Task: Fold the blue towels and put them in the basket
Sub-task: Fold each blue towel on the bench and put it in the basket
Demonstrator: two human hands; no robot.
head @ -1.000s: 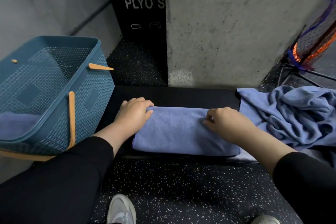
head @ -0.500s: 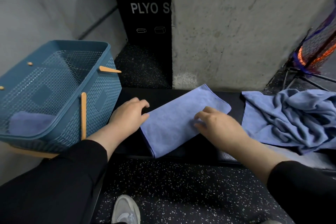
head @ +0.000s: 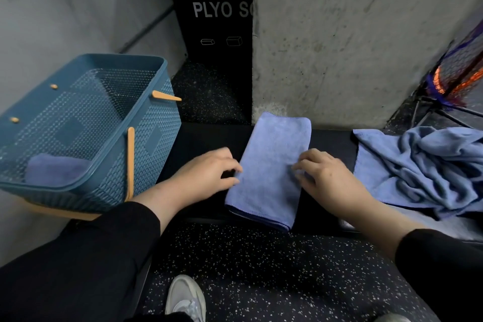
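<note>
a folded towel [head: 271,167] is lying lengthwise in the centre of the frame on a black bench [head: 203,138], its far end reaching the foot of the concrete wall [head: 352,42] and its near end hanging just over the bench's front edge. the left hand [head: 206,175] is sitting at the towel's left edge with fingers curled, the fingertips touching or pinching the hem; which of the two is hard to tell. the right hand [head: 326,178] is resting on the right edge with fingers bent, pressing or lightly gripping the cloth.

the basket [head: 146,146] is standing at the left of the frame, tilted toward the camera, with one folded towel [head: 56,170] already lying inside. a heap of unfolded towels [head: 428,167] is waiting at the right.

risks, as i am judging them: the overhanging near end is likely to slip off the bench if either hand lets go. the layers may be shifting apart on the next fold if only the top ply is being pinched. the tilted basket may be tipping further when a towel is dropped against its near wall.
</note>
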